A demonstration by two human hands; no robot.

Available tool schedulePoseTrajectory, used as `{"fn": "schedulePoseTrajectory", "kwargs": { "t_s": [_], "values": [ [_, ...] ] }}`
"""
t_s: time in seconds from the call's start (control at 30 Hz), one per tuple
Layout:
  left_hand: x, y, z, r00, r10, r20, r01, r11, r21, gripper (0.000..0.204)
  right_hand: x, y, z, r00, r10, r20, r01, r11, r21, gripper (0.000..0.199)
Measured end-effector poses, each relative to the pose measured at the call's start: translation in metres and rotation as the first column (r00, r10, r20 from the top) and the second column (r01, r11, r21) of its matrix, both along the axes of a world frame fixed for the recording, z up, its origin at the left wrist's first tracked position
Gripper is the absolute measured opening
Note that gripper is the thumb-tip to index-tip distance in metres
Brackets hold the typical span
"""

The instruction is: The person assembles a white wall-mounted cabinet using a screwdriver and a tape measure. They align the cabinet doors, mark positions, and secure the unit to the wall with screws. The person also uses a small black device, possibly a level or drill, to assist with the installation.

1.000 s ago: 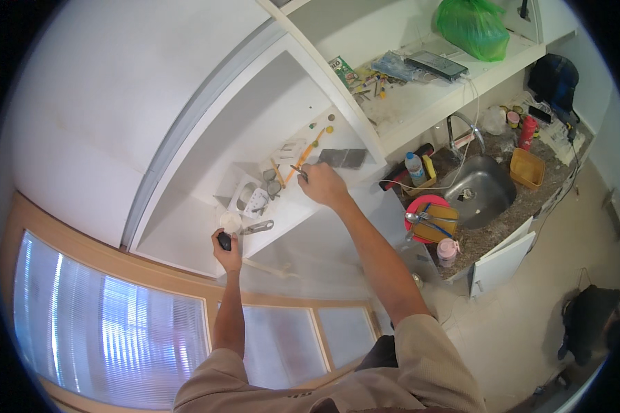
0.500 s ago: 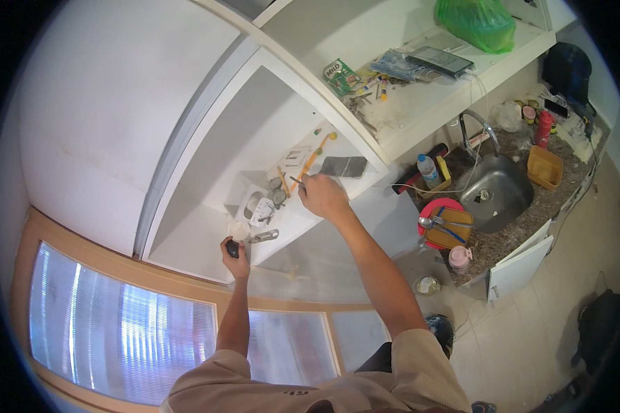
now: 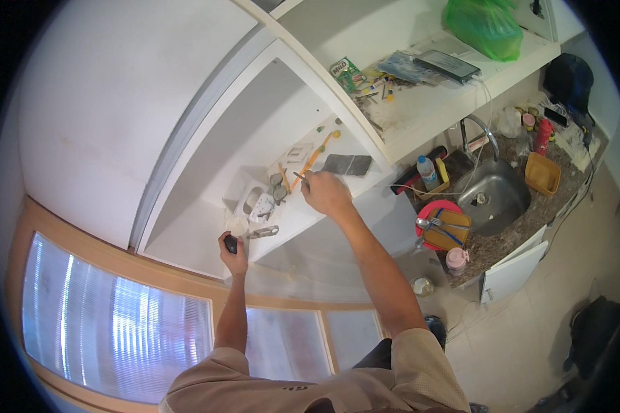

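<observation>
Arms (image 3: 379,268) reach forward, bare below short tan sleeves (image 3: 420,358). The left hand (image 3: 235,258) curls around a small, rounded black thing (image 3: 231,244), near the front edge of a smooth white shelf (image 3: 296,215). The right hand (image 3: 328,195), with its back up, pinches a thin, dark grey tool (image 3: 300,177) over the same shelf. A flat, dark grey slab (image 3: 348,165) lies on the shelf near that hand. Off to the right, a brown, speckled stone desk (image 3: 482,249) has a shiny metal sink (image 3: 492,206) in it, and a pale tiled floor (image 3: 489,330) lies below
</observation>
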State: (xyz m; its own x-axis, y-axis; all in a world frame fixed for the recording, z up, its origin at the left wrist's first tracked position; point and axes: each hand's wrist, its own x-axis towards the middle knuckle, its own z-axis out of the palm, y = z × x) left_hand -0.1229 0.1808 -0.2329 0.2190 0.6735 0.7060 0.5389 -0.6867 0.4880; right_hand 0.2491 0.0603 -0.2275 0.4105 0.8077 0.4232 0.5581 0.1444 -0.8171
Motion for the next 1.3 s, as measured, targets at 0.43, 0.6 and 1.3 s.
{"fn": "schedulePoseTrajectory", "kwargs": {
  "t_s": [0.43,0.6,1.3],
  "values": [
    [-0.015,0.000,0.006,0.994,0.105,-0.032,-0.106,0.994,-0.039,0.047,-0.002,0.018,-0.013,0.986,-0.022,0.164,0.016,0.999,0.040,0.026],
    [-0.014,-0.017,0.014,0.988,0.151,0.019,-0.150,0.988,-0.040,0.048,0.001,0.023,-0.012,0.984,-0.011,0.176,0.010,1.000,0.007,0.032],
    [-0.026,-0.018,0.017,0.993,0.114,0.015,-0.111,0.986,-0.128,0.049,0.003,0.030,-0.017,0.982,0.115,-0.147,-0.112,0.993,0.025,0.030]
  ]
}}
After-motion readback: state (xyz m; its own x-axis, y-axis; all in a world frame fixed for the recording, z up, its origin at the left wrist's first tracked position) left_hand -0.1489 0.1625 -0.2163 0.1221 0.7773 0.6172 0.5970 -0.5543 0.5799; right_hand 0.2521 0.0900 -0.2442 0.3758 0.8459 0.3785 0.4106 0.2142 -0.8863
